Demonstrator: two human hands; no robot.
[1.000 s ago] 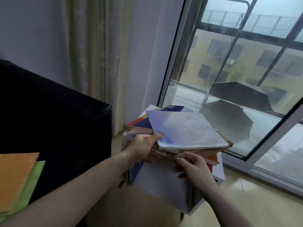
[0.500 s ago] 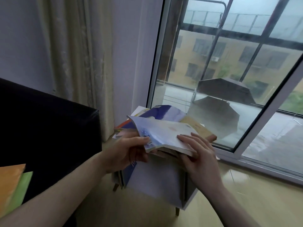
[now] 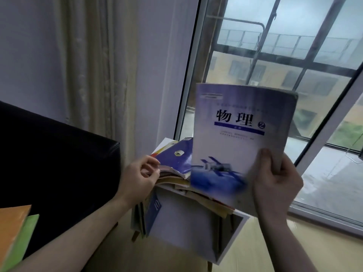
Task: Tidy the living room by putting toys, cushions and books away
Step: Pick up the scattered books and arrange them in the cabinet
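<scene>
The book [image 3: 243,138] held upright in the right hand's grip [image 3: 277,183] carried the large title "物理" above that grip, with a circled "2" just right of it over a blue bar. The smaller lines above and beneath were too blurred to read. Below the left hand's grip [image 3: 140,178], a blue spine [image 3: 155,209] showed "10".

We see a cream curtain [image 3: 94,63] hanging upper left, a big window [image 3: 284,61] at right, a black sofa arm [image 3: 59,154] lower left.
</scene>
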